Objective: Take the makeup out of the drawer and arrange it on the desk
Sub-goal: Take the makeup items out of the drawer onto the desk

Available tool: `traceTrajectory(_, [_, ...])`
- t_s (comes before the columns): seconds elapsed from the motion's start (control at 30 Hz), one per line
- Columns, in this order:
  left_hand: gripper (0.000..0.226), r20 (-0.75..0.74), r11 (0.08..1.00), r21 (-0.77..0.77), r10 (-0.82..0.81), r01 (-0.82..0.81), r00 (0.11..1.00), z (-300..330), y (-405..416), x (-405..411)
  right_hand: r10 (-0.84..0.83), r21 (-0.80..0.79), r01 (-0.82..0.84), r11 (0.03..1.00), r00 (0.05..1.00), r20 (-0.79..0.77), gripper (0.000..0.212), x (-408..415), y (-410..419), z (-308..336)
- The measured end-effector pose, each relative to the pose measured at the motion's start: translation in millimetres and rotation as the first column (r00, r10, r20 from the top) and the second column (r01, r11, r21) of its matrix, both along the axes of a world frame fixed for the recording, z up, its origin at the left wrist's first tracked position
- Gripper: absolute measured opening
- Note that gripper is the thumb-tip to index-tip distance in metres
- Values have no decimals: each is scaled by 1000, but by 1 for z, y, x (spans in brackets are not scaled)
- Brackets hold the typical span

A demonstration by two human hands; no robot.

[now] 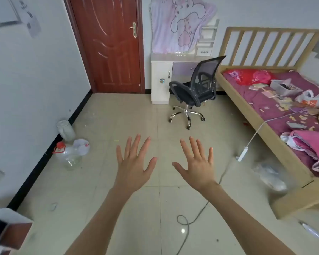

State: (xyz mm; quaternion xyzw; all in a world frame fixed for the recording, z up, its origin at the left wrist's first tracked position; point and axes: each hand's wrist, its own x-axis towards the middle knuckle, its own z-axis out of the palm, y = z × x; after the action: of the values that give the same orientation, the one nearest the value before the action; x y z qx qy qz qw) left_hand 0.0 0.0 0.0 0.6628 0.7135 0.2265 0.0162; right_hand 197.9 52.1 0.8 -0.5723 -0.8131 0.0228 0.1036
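Hands spread, palms down, in the lower centre of the frame: left hand (134, 162) and right hand (196, 165) side by side, fingers straight and fanned, each holding nothing and touching nothing. Below them lies bare tiled floor (118, 208), crossed at lower right by a grey cable (201, 212). Fingertips point toward the upper centre of the frame, where the white dressing counter (161, 81) stands against the far wall, well apart from both hands. Its lilac drawer (184, 68) is set under the top, front closed; no makeup is visible, so it is presumably inside. A black mesh office chair (195, 89) stands directly before the drawer, between it and the hands. The drawer's long axis runs left to right across the frame. It lies up and slightly right of the midline, so the right hand is judged marginally nearer. The approach probably requires moving the chair aside first. A wooden bed (276, 144) lines the right edge; a red door (110, 45) stands at upper left of the counter.
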Motion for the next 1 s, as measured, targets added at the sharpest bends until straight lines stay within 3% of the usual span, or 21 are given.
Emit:
traceTrajectory(0.3, [72, -35, 986, -158, 55, -60, 998, -74, 73, -67, 27, -130, -15, 991, 996, 90, 76, -50, 83, -67])
traceTrajectory(0.53, [65, -43, 979, -199, 28, -36, 999, -72, 188, -148, -50, -171, 53, 984, 999, 18, 76, -121, 190, -63])
traceTrajectory(0.77, [70, 60, 970, -244, 22, -7, 998, -82, 273, -186, -96, -208, 78, 975, 992, -77, 76, -167, 281, -61])
traceTrajectory(1.0, [69, 20, 953, -303, -9, 14, 1000, -95, 391, -209, -100, -236, 87, 968, 994, -45, 74, -186, 399, -79])
